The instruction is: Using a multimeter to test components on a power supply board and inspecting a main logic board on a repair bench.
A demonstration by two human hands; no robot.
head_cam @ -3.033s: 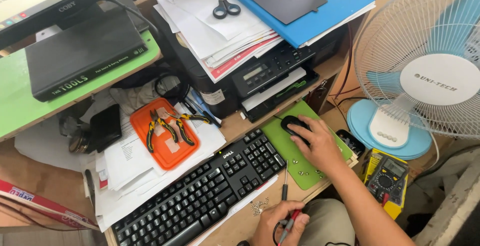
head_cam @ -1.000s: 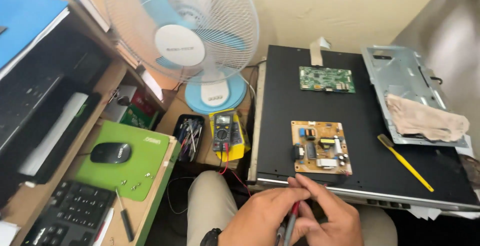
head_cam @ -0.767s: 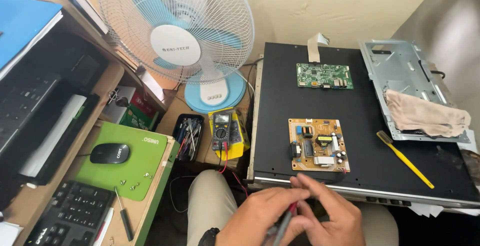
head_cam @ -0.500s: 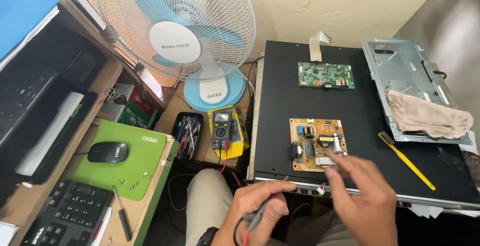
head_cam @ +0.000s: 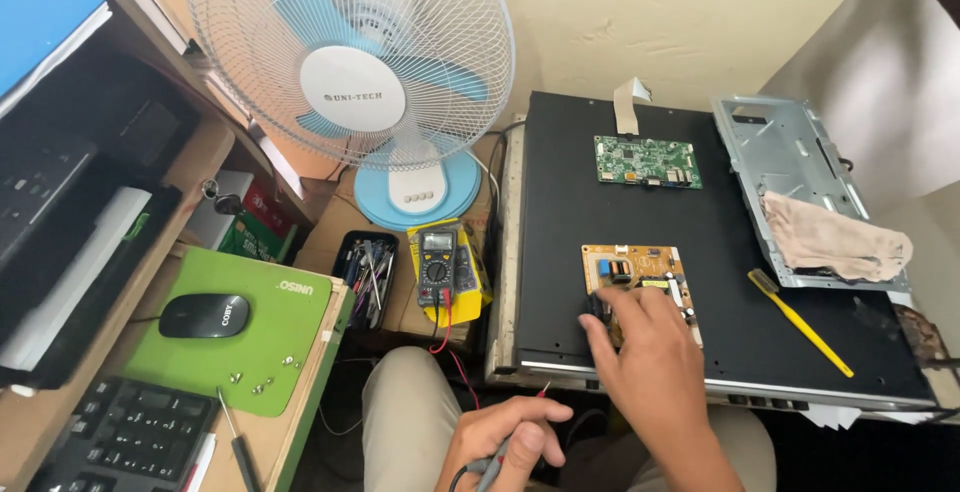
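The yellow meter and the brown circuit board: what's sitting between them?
In the head view, between the yellow meter and the brown circuit board lie only the pale side edge and bare black back of the flat panel on which the board rests.

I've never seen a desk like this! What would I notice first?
Probably the big white fan with blue blades, standing at the top left. Next, the wide black panel on the right, where the right hand touches a tan circuit board. Below, the left hand holds red-tipped meter probes.
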